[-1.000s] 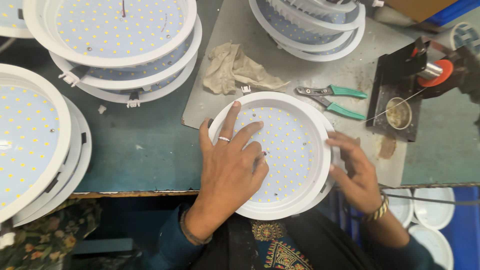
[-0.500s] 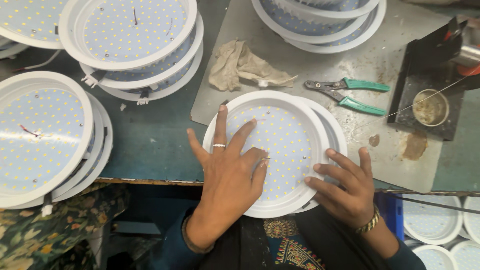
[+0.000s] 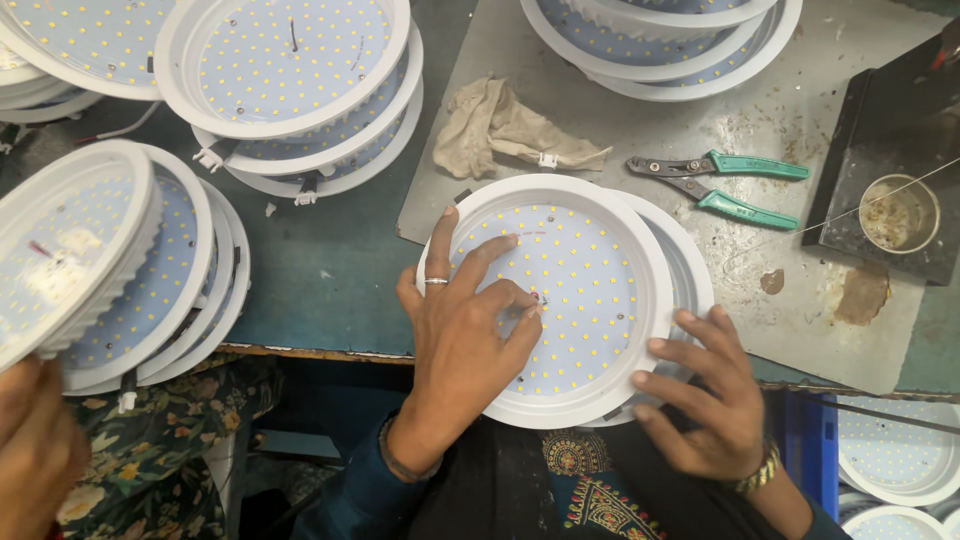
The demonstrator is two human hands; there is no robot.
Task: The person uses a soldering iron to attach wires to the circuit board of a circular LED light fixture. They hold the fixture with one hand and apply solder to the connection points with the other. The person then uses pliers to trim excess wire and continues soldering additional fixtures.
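1. under the left hand (image 3: 462, 345), at the near edge of the table (image 3: 330, 270), lies a round white led panel light (image 3: 560, 300), face up, its yellow dots showing. it sits on a second white housing (image 3: 690, 275) that peeks out on the right side.
2. the left hand lies flat and open on the panel, fingers spread; a ring is on one finger, and the fingertips touch the dotted board near its middle.
3. the right hand (image 3: 705, 395) is open too, fingers curled against the lower right rim of the light, steadying it rather than clasping it.
4. beyond the left hand's fingertips, a crumpled beige rag (image 3: 505, 125) lies on the grey metal sheet (image 3: 800, 120) under the light.
5. beyond the right hand, well apart from it, green-handled pliers (image 3: 725, 180) lie on that sheet; further right stands a small round tin (image 3: 898, 212) on a black block (image 3: 890, 120).
6. further beyond the left hand sits a stack of lights (image 3: 300, 90); another stack (image 3: 660, 30) lies past the pliers at the far edge.
7. well left of the left hand, a leaning stack (image 3: 130, 270) overhangs the table edge, with another person's hand (image 3: 35, 450) below it at the picture's corner.
8. below the right hand, more lights (image 3: 890, 460) rest beneath table level.
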